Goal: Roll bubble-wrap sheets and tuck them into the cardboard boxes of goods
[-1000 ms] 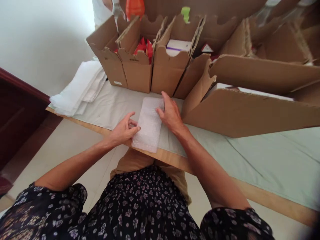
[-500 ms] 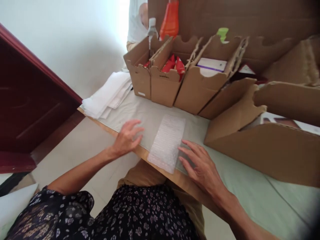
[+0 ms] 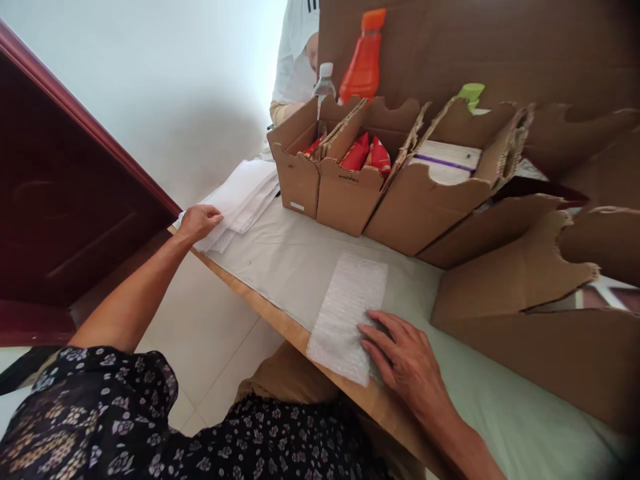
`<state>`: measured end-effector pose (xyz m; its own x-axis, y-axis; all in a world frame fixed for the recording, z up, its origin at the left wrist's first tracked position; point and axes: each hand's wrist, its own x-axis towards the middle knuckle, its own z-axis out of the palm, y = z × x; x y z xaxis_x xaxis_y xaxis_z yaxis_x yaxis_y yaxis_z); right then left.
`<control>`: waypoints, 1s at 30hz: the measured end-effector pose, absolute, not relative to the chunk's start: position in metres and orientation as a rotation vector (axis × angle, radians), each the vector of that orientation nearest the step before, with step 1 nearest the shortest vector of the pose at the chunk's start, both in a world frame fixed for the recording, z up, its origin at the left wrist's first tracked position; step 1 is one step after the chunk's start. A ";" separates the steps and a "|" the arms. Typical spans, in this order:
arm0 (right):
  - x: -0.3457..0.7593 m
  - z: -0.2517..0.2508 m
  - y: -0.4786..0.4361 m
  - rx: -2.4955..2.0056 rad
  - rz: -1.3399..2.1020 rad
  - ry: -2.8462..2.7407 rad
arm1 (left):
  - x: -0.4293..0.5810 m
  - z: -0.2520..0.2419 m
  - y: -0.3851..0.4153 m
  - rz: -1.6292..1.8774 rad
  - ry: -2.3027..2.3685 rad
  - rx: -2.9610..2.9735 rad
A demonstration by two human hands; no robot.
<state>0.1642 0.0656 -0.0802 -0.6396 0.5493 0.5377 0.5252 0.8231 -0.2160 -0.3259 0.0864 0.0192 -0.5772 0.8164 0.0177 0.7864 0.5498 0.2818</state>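
A clear white bubble-wrap bag (image 3: 345, 310) lies flat on the cloth-covered table, its lower end at the front edge. My right hand (image 3: 403, 357) rests along its right side, fingers stretched and apart, fingertips touching it. To the left, my left hand (image 3: 200, 222) is on the near corner of a stack of white bubble-wrap bags (image 3: 245, 190). Its fingers are pressed together on the upper bag; the fingertips' grip is partly hidden.
Open cardboard bins (image 3: 350, 200) line the back, with red packets (image 3: 356, 153) and white boxes (image 3: 447, 160) inside. A larger carton (image 3: 540, 360) stands at the right. Behind are an orange bottle (image 3: 363, 70), a clear bottle (image 3: 325, 83) and a seated person (image 3: 295, 60). A dark red door (image 3: 65, 200) is at left.
My left hand has moved left from beside the single bag to the stack, and its fingers have closed. My right hand now touches the single bag. The view has shifted slightly.
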 end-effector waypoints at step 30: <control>0.147 -0.032 0.034 -0.716 0.134 -2.163 | -0.198 0.074 0.022 1.545 1.756 1.312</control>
